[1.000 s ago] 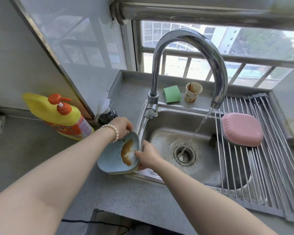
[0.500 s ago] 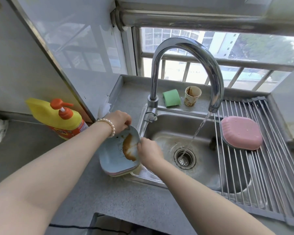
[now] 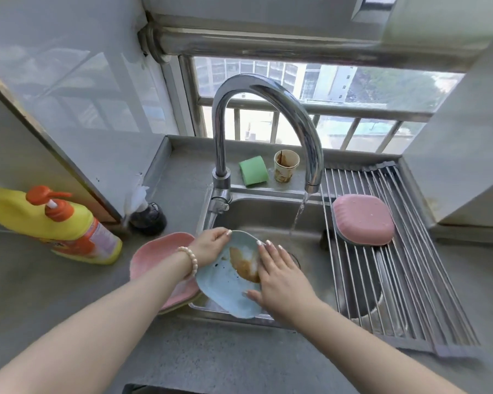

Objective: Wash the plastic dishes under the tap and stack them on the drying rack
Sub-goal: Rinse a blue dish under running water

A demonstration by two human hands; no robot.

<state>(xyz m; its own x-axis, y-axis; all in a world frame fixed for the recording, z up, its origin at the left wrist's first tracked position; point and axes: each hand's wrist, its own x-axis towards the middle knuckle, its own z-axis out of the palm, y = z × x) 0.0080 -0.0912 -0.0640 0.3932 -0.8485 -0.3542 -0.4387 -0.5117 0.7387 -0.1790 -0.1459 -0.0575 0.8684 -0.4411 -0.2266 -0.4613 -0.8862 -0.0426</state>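
One blue dish (image 3: 225, 291), tilted sinkward

Plate (image 3: 225, 291) over sink (image 3: 268, 214) left edge, plate stack (image 3: 157, 251) left of it, rack (image 3: 410, 280) across sink right side, dish (image 3: 363, 218) on rack, bottle (image 3: 69, 226) far left

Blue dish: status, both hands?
Left hand pinches blue dish rim; right hand flat on it. Brown residue remains. Water stream not reached.
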